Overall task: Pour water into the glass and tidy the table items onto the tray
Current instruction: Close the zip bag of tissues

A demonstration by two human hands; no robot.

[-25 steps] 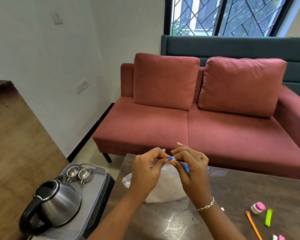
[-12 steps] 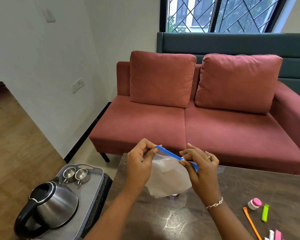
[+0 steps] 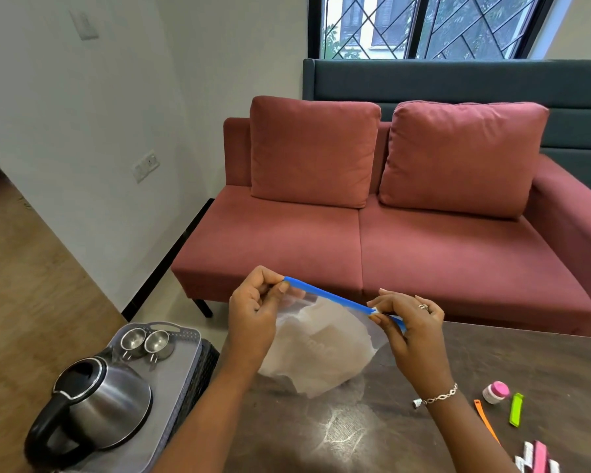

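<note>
A clear zip bag (image 3: 321,349) with a blue seal strip and something white inside hangs over the dark table (image 3: 372,431). My left hand (image 3: 253,312) pinches the strip's left end. My right hand (image 3: 410,322) pinches the strip near its right end. The strip is stretched straight between them. At the lower left a grey tray (image 3: 181,367) holds a steel kettle (image 3: 96,404) with a black handle and two small steel cups (image 3: 145,343). No glass is in view.
Small items lie on the table's right side: a white jar with a pink lid (image 3: 495,392), a green clip (image 3: 516,409), an orange strip (image 3: 487,421), pink and white pieces (image 3: 536,460). A red sofa (image 3: 389,233) stands beyond the table. Wooden floor lies at the left.
My hands have moved apart along the blue strip, right hand sliding to the right, so the strip now shows long and straight. The bag has lifted a little off the table.
</note>
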